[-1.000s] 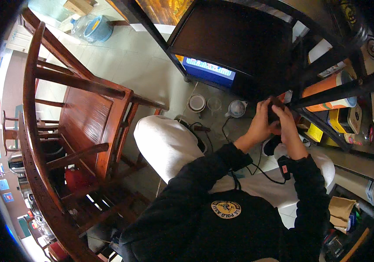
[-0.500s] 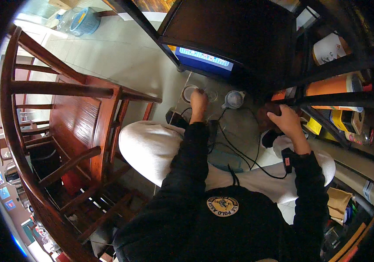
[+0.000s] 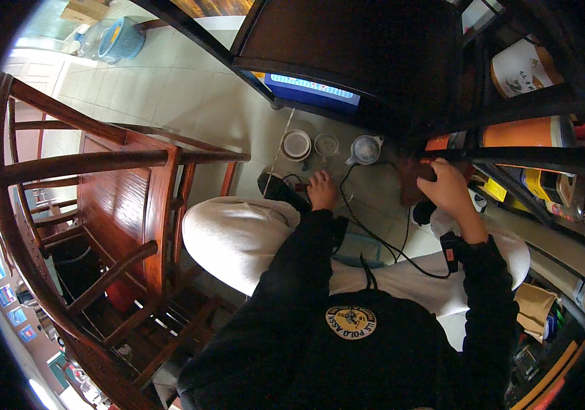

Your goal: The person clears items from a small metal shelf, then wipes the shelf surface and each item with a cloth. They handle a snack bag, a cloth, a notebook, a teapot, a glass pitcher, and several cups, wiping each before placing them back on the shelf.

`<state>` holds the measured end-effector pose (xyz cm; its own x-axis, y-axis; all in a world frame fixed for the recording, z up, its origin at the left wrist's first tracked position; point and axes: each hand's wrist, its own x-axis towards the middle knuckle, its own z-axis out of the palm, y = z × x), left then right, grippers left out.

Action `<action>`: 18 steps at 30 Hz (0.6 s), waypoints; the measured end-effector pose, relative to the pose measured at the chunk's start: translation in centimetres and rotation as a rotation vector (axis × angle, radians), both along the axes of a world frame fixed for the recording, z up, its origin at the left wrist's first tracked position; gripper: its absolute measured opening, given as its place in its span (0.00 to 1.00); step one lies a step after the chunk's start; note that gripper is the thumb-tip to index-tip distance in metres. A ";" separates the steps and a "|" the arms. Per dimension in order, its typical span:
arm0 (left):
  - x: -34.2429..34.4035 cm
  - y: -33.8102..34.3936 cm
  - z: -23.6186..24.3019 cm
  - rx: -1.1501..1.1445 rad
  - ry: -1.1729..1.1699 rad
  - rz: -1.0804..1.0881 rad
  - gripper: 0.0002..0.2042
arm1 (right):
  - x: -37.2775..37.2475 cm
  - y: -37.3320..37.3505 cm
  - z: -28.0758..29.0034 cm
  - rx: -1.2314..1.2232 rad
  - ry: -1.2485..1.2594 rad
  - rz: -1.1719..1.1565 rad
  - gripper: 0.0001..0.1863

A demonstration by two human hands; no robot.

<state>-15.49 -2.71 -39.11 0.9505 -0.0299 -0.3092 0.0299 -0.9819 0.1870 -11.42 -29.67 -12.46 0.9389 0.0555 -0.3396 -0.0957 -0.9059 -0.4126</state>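
Observation:
My left hand [image 3: 323, 190] hovers low over the floor between my knees, its fingers spread and nothing seen in them. Just beyond it stand a round white container [image 3: 297, 144], a small clear round cup [image 3: 327, 144] and a whitish round vessel with a protruding tab [image 3: 365, 149]. My right hand [image 3: 448, 186] curls over a dark reddish-brown object [image 3: 413, 179] beside the shelf; its kind is unclear, and the hand and shadow hide part of it. A black cable [image 3: 368, 229] loops across the floor between my hands.
A wooden armchair [image 3: 118, 205] stands at the left. Ahead is a dark cabinet [image 3: 347, 55] with a blue box [image 3: 313, 92] underneath. Jars and packages fill a dark shelf [image 3: 538, 156] on the right. A blue basket [image 3: 121, 41] sits far left.
My left hand has drawn back toward me from the round white container, and its fingers have spread. My right hand stays at the reddish-brown object. The view has shifted slightly.

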 end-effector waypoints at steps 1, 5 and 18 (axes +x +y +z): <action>-0.5 0.2 -0.5 0.040 -0.052 -0.021 0.24 | 0.0 -0.1 0.0 0.006 0.018 0.008 0.22; -0.1 2.1 -1.9 0.163 0.140 0.021 0.28 | -0.1 0.0 -0.1 0.030 0.011 0.006 0.21; 2.1 6.8 -5.7 0.087 0.295 0.007 0.19 | -0.2 0.3 0.1 -0.033 0.038 0.043 0.18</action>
<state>-13.37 4.10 -44.78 0.8193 0.0150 -0.5731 0.0773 -0.9934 0.0846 -11.59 -29.41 -12.33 0.9224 0.0840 -0.3771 -0.0709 -0.9227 -0.3790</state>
